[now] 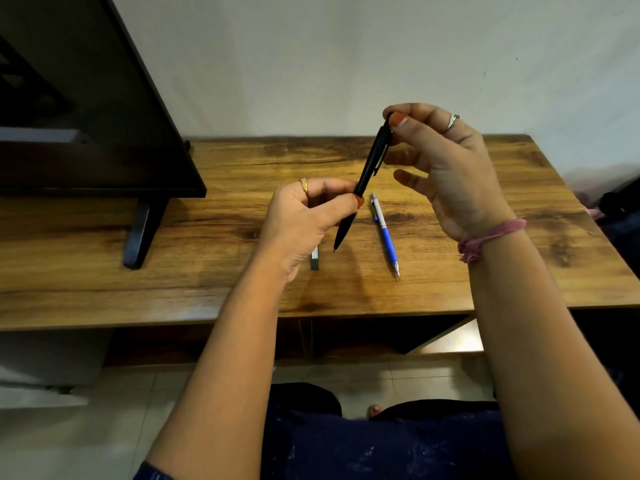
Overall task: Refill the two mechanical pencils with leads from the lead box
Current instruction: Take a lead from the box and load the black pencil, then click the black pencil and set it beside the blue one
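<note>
A black mechanical pencil [367,171] is held tilted above the wooden table [173,271], tip down and toward me. My left hand [304,220] grips its lower barrel between thumb and fingers. My right hand [446,161] pinches the pencil's top end with thumb and forefinger. A blue and white mechanical pencil [385,235] lies on the table just right of the black one, tip toward me. A small grey lead box [314,259] lies on the table, partly hidden under my left hand.
A dark monitor [86,116] on a stand [138,233] occupies the table's left side. A pale wall rises behind the table. Below the table's front edge I see a tiled floor and my lap in dark blue clothing.
</note>
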### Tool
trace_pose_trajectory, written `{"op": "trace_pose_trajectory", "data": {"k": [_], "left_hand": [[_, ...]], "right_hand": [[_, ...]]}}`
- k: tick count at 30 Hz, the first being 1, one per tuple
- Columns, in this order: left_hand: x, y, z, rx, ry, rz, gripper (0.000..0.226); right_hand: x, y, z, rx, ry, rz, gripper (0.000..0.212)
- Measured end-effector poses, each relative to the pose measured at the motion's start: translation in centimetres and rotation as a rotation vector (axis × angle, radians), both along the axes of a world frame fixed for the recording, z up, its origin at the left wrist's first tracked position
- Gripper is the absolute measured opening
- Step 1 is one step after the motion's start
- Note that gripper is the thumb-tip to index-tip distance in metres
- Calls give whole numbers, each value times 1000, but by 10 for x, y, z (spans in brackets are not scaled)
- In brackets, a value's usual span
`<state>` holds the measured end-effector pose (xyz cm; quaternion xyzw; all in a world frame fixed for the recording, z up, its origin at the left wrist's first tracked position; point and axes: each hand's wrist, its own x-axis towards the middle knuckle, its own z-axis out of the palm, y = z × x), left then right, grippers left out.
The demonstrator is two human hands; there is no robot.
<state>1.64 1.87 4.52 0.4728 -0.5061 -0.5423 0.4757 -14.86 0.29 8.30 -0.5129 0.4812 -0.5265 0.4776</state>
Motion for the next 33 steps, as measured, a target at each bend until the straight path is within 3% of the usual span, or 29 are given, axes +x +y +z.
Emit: {"op": "trace_pose_trajectory", "data": {"k": [6, 14, 17, 23, 25, 28, 33], "left_hand": [[-4, 3, -1, 18, 51, 33, 17], [-11, 1, 1, 36, 116, 11, 15], [-11, 0, 0, 53, 131, 24, 15], [-11, -1, -1, 29, 72, -3, 15], [-8, -2, -2, 19, 69, 9, 13], [4, -8, -3, 42, 125, 190, 8], [23, -13, -7, 127, 386, 548, 12]], "right_hand": [[1, -2, -5, 37, -43, -36, 12], [-1, -1, -8, 67, -290, 60, 20], [-5, -1, -10, 77, -164, 110, 28], [0, -2, -15, 2, 27, 176, 20], [3, -4, -15, -28, -44, 172, 21], [8, -3, -12, -36, -300, 109, 21], [14, -4, -7, 13, -726, 68, 31]]}}
